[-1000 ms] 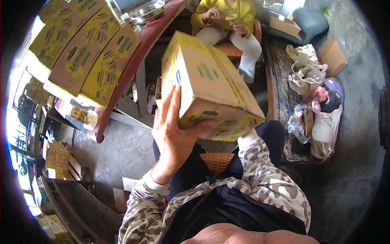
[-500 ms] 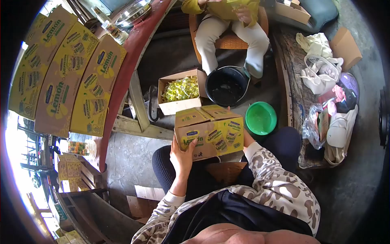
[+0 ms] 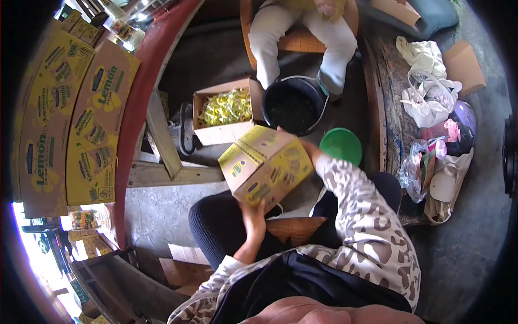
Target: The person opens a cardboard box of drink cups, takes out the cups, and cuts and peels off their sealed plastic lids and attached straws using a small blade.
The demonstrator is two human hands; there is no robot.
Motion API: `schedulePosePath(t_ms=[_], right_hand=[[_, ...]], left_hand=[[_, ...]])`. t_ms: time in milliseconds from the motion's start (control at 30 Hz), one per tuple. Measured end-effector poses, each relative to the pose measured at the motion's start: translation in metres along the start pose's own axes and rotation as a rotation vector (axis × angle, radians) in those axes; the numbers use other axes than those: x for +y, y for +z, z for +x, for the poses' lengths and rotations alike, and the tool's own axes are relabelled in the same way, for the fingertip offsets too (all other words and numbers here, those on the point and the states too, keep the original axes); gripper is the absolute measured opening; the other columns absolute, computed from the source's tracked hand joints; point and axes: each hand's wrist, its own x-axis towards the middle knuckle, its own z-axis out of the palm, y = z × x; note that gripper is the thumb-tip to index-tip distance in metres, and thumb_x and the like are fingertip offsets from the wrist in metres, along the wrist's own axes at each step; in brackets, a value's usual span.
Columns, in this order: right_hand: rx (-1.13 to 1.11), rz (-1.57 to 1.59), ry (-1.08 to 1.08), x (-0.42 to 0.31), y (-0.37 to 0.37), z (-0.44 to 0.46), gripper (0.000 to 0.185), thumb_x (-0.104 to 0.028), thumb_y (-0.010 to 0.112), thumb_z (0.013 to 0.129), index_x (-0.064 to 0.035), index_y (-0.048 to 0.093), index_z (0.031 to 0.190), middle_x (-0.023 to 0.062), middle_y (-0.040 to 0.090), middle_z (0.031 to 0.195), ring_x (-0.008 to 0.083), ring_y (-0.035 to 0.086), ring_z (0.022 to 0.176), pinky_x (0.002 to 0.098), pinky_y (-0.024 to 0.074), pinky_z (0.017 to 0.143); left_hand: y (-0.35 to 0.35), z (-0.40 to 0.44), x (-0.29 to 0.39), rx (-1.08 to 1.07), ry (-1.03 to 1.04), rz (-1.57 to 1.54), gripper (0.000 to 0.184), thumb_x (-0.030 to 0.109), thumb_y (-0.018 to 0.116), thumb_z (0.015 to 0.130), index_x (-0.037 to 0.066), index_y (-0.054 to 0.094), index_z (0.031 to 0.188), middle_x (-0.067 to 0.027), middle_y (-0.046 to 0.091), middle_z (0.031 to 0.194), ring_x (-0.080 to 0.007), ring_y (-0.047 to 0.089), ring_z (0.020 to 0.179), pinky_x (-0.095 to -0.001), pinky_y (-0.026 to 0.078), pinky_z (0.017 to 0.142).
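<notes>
A yellow and brown cardboard carton printed "Lemon" (image 3: pixel 272 170) is held tilted above my lap, its taped top turned up and toward the left. At its near lower corner, my left hand (image 3: pixel 253 215) grips the carton, thumb on the printed side. My right hand (image 3: pixel 308 148) is around the far right edge of the carton, with most of its fingers hidden behind it. Beyond the carton stands an open cardboard box (image 3: pixel 224 133) filled with small yellow-green packets (image 3: pixel 226 107).
A black bucket (image 3: pixel 322 116) and a green bucket (image 3: pixel 342 146) stand on the floor ahead. Lemon cartons (image 3: pixel 100 124) are lined up on the red table (image 3: pixel 145 59) at left. Another person (image 3: pixel 302 27) sits opposite. Bags (image 3: pixel 426 102) lie on a bench at right.
The carton has turned and tipped, showing more of its taped top. My left hand has moved from its left side to the near lower corner. The view has shifted.
</notes>
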Motion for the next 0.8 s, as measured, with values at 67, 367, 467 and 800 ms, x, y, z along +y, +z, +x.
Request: schedulePosePath(t_ms=[67, 367, 467, 800], right_hand=[[0.062, -0.361, 0.050, -0.023, -0.054, 0.018, 0.061, -0.063, 0.049, 0.092, -0.0086, 0.064, 0.115, 0.0054, 0.068, 0.106, 0.0147, 0.063, 0.094, 0.0315, 0.0496, 0.083], [0.248, -0.588, 0.297, 0.016, -0.068, -0.059, 0.091, -0.067, 0.053, 0.086, -0.0062, 0.029, 0.149, 0.0147, 0.017, 0.158, 0.0409, 0.018, 0.143, 0.0659, 0.0239, 0.107], [0.523, -0.650, 0.146, 0.057, -0.100, -0.034, 0.075, -0.053, 0.062, 0.087, -0.0060, 0.043, 0.142, 0.0187, 0.022, 0.156, 0.0454, 0.025, 0.140, 0.0640, 0.0304, 0.104], [1.574, -0.608, 0.340, 0.216, -0.182, -0.005, 0.046, -0.033, 0.063, 0.078, -0.0021, 0.062, 0.112, 0.0178, 0.058, 0.119, 0.0325, 0.054, 0.113, 0.0409, 0.0465, 0.091]], left_hand=[[0.008, 0.003, 0.017, -0.269, -0.452, -0.089, 0.075, 0.014, 0.069, 0.087, 0.002, 0.023, 0.145, -0.0152, 0.039, 0.141, -0.0249, 0.038, 0.130, -0.0357, 0.029, 0.110], [0.067, 0.030, -0.041, -0.786, -0.917, -0.110, 0.064, 0.029, 0.070, 0.086, 0.009, 0.041, 0.139, -0.0075, 0.058, 0.116, -0.0192, 0.058, 0.098, -0.0323, 0.049, 0.080], [0.067, 0.058, -0.048, -0.625, -0.757, -0.144, 0.056, 0.027, 0.068, 0.088, 0.005, 0.045, 0.134, -0.0062, 0.061, 0.111, -0.0174, 0.060, 0.092, -0.0308, 0.050, 0.076], [0.020, 0.141, 0.070, -0.453, -0.305, -0.289, 0.044, 0.027, 0.056, 0.096, 0.004, 0.045, 0.131, -0.0124, 0.061, 0.125, -0.0231, 0.060, 0.108, -0.0324, 0.048, 0.087]])
